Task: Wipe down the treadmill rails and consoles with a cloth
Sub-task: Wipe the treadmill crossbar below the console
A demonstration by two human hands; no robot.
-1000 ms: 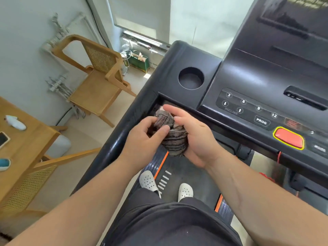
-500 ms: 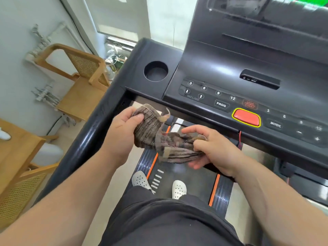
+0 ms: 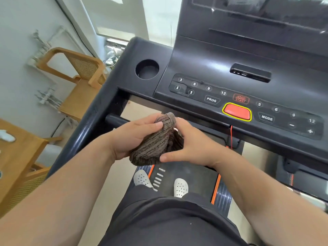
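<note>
Brown ribbed cloth (image 3: 156, 144) sits bunched into a wad between both hands, held in the air above the belt (image 3: 186, 173) and just short of the console's near edge. The left hand (image 3: 131, 137) wraps it from the left with the thumb laid over the top fold. The right hand (image 3: 193, 148) cups it from the right with the thumb under the lower edge, so both hands are curled on the cloth and neither is free. The wad touches no part of the treadmill; a thin black bar (image 3: 115, 119) crosses just beyond the left hand's knuckles. The console (image 3: 204, 59) lies ahead of and above the hands. Its key strip runs left to right, and the red button (image 3: 237, 112) is close beyond the right hand, which looks the nearer one for a sweep along that strip. The left rail (image 3: 79, 139) starts at the console's left corner, below the cup holder (image 3: 147, 69), and its long axis runs back toward the person alongside the left forearm. That puts the left hand nearer for a stroke down its length. No wiping contact has begun, and the cloth seems to be getting folded into a pad first.
</note>
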